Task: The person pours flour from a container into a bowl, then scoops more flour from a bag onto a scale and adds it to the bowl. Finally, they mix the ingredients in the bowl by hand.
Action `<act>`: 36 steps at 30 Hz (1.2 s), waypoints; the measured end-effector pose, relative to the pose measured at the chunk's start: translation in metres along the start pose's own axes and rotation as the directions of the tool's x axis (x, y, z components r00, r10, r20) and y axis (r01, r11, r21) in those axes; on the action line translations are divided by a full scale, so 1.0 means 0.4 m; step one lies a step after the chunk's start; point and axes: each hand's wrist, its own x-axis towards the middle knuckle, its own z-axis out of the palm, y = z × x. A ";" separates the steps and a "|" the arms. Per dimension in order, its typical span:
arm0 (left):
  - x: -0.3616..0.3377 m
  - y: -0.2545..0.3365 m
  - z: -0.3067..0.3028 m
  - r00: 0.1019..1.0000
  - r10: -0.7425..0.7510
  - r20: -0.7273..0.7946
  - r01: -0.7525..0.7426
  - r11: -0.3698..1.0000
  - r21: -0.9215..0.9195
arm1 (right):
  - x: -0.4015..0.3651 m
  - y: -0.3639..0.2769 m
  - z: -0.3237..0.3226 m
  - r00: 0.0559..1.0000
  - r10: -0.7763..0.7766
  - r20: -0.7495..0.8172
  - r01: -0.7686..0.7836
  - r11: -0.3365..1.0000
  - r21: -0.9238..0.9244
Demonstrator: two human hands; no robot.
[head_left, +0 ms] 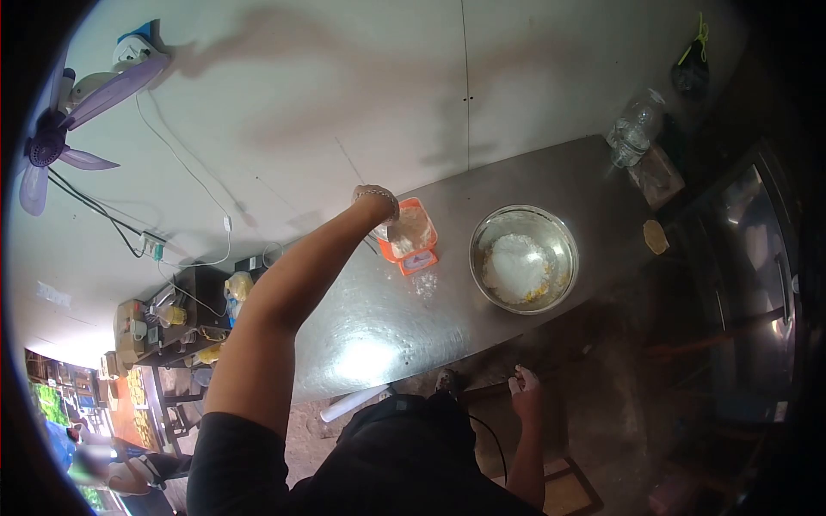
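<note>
My left hand (pixel 377 199), a bracelet at its wrist, reaches far over the steel table (pixel 370 327) and grips the top of a clear container of white powder (pixel 409 227). The container stands on a small orange scale (pixel 416 254). My fingers are mostly hidden behind the wrist. To the right of the scale sits a steel bowl (pixel 559 242) holding white flour and some yellow bits. A little powder is spilled on the table in front of the scale. My right hand (pixel 524 382) hangs below the table's near edge, fingers loose, holding nothing.
A plastic water bottle (pixel 632 133), a clear bag (pixel 656 177) and a round brown piece (pixel 656 236) lie at the table's far right. A dark glass-fronted cabinet (pixel 757 275) stands to the right. A wall fan (pixel 60 138), cables and a cluttered side table (pixel 176 318) are on the left.
</note>
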 end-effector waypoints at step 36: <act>-0.342 -0.289 0.427 0.972 -0.229 -0.059 -0.032 0.118 -0.992 | 0.063 -0.076 0.061 0.969 -0.171 0.179 0.160 0.984 0.074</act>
